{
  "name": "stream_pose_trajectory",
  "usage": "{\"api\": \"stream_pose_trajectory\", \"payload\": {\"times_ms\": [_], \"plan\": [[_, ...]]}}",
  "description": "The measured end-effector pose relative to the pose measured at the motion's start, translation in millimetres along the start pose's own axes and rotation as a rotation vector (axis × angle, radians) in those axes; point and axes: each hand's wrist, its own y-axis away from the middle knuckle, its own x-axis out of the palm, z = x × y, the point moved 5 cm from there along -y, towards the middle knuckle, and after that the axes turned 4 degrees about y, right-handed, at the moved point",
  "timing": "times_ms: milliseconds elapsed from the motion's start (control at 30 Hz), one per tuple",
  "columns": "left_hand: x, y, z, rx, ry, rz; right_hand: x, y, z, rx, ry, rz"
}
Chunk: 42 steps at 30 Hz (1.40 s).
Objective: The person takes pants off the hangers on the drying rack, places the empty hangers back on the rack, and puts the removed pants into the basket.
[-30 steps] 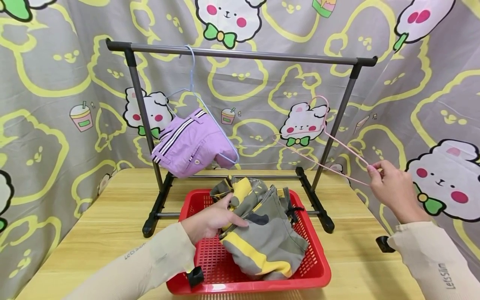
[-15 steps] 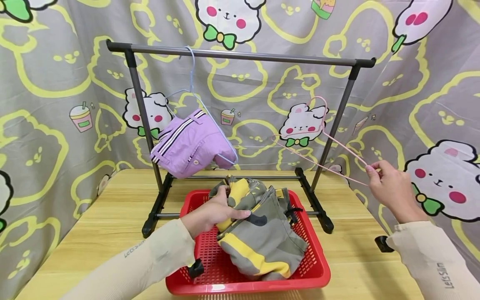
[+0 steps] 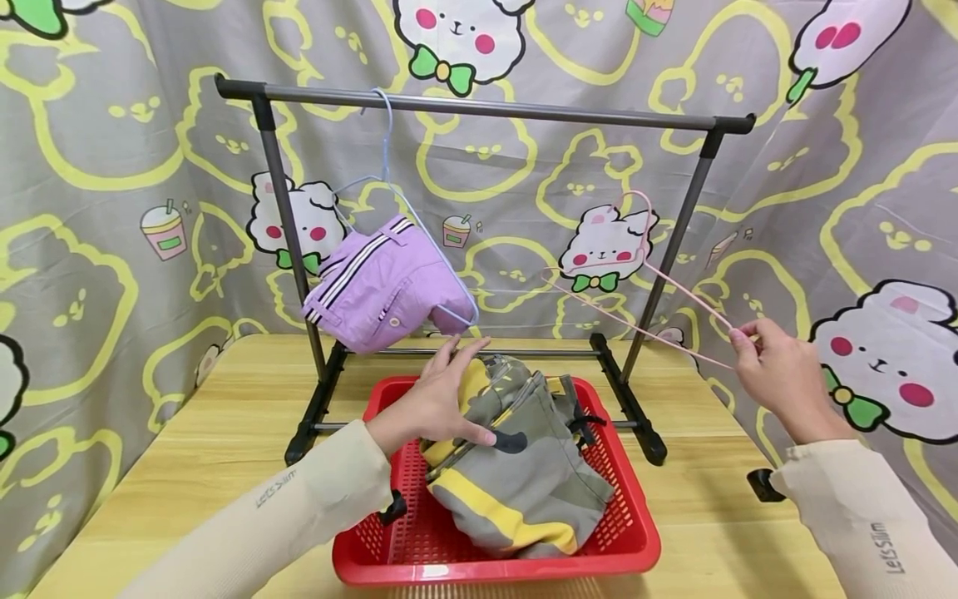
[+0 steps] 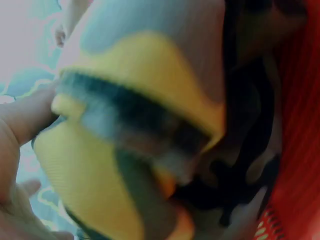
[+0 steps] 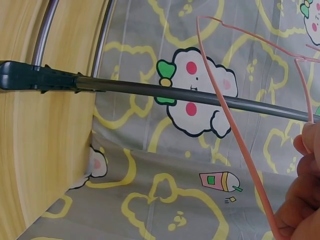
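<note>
Hiding part of red basket [image 3: 494,571]: camouflage garment [image 3: 516,491]

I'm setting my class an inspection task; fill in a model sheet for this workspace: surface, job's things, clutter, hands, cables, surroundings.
Surface: wooden table, bearing a red basket and a rack.
Job's things: camouflage clothing in the basket; pink hanger held bare; purple shorts on a blue hanger, hooked on the rack.
Clutter: nothing seen.
Hands: left hand spread over the clothing; right hand pinches the pink hanger.
Cables: nothing seen.
Surroundings: grey cartoon curtain.
</note>
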Motion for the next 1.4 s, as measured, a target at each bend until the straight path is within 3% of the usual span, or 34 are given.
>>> {"api": "stream_pose_trajectory", "payload": {"times_ms": [100,267,533,867,1100,1400], "plan": [[0.4,-1.7,-3.4,0.074,-0.097,0.072,1.2,-0.5,0.0,-0.004,0.005,0.002],[3.0,-1.0,-3.0,0.100,-0.148,0.176,3.3,0.8,-0.5,-0.003,0.004,0.015],[0.3,-3.1,-0.2,0.137,-0.208,0.205,3.1,1.8,-1.9,0.013,0.015,0.025],[-0.4,-12.8,-1.8,0.112,-0.401,0.190,3.2,3.3,-1.7,0.029,0.022,0.036],[12.9,-20.5,0.6,0.072,-0.420,0.290,4.2,3.6,-3.9,0.036,0.016,0.049],[18.0,-34.5,4.3,-0.015,-0.467,0.389,4.2,3.3,-5.4,0.033,0.017,0.046]]}}
